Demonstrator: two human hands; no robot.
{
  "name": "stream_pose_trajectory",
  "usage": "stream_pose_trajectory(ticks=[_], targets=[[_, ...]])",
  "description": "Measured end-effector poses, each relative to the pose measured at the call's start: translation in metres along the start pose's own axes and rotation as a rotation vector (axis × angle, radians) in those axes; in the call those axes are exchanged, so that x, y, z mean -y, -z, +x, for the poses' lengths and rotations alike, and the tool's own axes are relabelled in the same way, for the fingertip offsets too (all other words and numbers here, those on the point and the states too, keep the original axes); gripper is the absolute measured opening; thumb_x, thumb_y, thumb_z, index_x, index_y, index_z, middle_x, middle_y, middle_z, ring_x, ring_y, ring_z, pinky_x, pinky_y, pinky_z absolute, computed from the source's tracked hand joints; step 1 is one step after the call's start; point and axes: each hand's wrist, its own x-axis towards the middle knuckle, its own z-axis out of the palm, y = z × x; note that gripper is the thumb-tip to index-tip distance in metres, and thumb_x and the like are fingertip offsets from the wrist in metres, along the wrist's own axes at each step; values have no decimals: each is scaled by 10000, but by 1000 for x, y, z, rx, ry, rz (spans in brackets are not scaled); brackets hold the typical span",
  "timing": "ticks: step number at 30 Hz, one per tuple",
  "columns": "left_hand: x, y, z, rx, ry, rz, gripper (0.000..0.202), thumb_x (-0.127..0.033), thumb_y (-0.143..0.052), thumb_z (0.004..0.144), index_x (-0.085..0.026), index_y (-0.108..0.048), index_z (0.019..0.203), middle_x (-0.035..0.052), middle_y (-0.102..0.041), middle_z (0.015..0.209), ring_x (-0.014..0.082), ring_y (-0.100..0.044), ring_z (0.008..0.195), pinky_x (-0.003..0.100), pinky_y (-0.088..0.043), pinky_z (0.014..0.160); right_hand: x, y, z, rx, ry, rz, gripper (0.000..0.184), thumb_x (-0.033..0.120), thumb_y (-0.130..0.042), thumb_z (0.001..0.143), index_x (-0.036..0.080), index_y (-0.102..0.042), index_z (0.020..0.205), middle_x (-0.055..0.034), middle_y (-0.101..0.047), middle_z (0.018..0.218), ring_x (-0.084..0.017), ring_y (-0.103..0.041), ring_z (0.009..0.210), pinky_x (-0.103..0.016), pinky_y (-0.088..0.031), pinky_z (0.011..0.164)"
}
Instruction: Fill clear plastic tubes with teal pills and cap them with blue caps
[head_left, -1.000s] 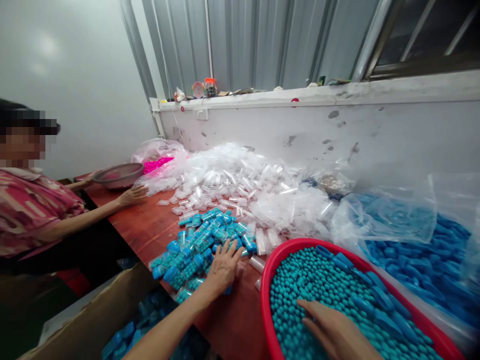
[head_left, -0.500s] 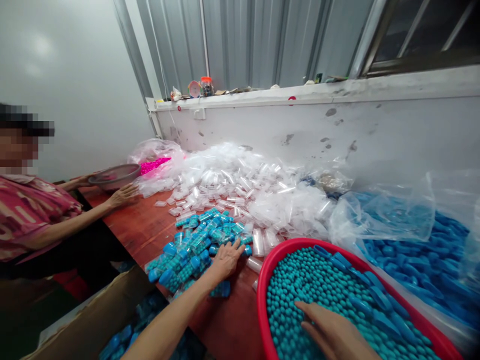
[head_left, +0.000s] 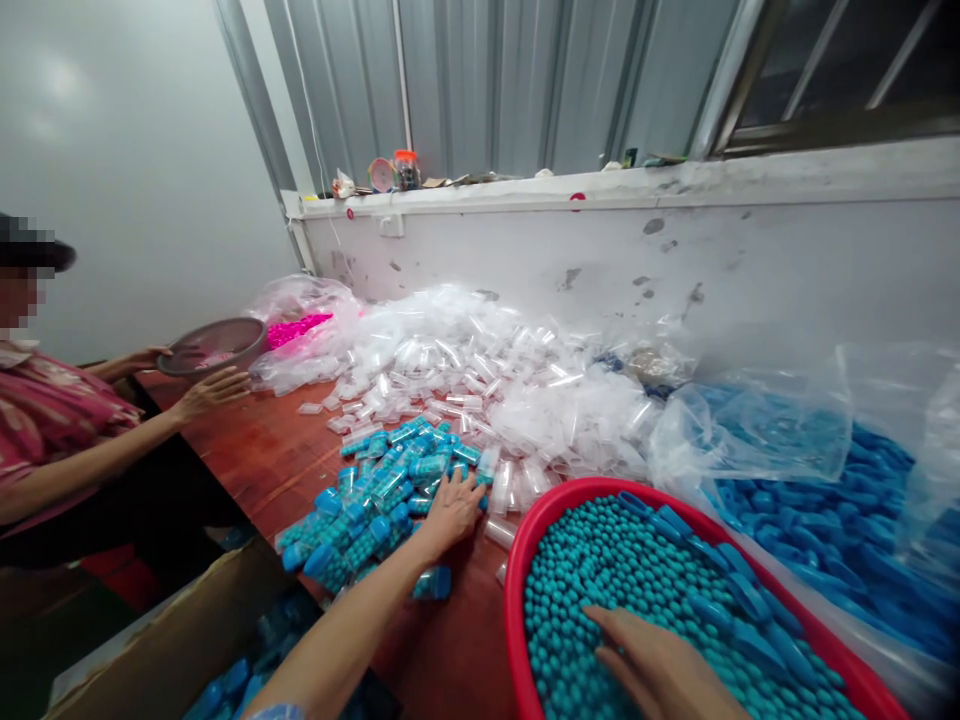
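My left hand [head_left: 454,508] lies over the near right edge of a pile of filled bottles [head_left: 390,485], fingers spread and touching it. These are small clear tubes with blue caps and teal beads inside. To the right stands a red basin [head_left: 516,610], holding many round teal beads [head_left: 592,560]. My right hand [head_left: 660,655] is low over these beads with its fingers stretched out. Nothing shows in it, though its palm side is hidden. Blue scoop-like caps [head_left: 750,600] rest on the beads along the basin's right side.
Empty clear tubes [head_left: 450,350] are heaped along the wall. At the right is a plastic bag [head_left: 787,440] of blue scoop-like parts. A carton [head_left: 172,620] stands below the table edge. At the left, a co-worker's hands [head_left: 210,390] are by a grey bowl [head_left: 259,345].
My view has shifted slightly. My left hand has shifted a little on the bottle pile, while my right hand stays over the beads. The co-worker's grey bowl is tilted more.
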Motion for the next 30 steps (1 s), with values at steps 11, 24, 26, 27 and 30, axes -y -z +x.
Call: stream_pose_trajectory(ticks=[11,24,26,27,30], targets=[[24,10,-56,-11,79,129,392,-95,-361,784,-175,-532,1127,117,-524,1167,333,-367,1141,578,-178,949,-8,-4,-4,42,26,-6,325,339,-483,820,250,-550,1125,-55,-658,1022,-211,-630,903,-295,-530,761],[-20,11,24,4,-163,15,458,-44,-290,815,-224,-423,1215,102,-479,1188,201,-509,954,364,-409,808,14,21,8,61,-115,50,279,212,-466,822,213,-551,1088,-41,-655,996,-184,-614,896,-270,-478,791],[-18,9,30,13,-194,-16,469,-32,-298,802,-226,-429,1209,90,-508,1128,183,-517,908,328,-425,772,17,27,11,96,-137,54,265,189,-470,816,210,-559,1064,-33,-655,987,-178,-614,889,-259,-474,787],[-16,8,30,11,-203,-30,477,-30,-301,798,-235,-428,1210,84,-509,1121,183,-508,927,330,-420,786,19,29,12,113,-143,57,258,180,-471,813,210,-563,1051,-29,-657,975,-174,-615,880,-253,-473,781],[-14,5,27,-13,-196,-70,462,-55,-339,793,-268,-451,1187,78,-485,1156,207,-460,1022,378,-378,862,20,32,14,119,-151,53,242,177,-472,811,210,-569,1031,-28,-659,963,-172,-617,871,-243,-472,772]])
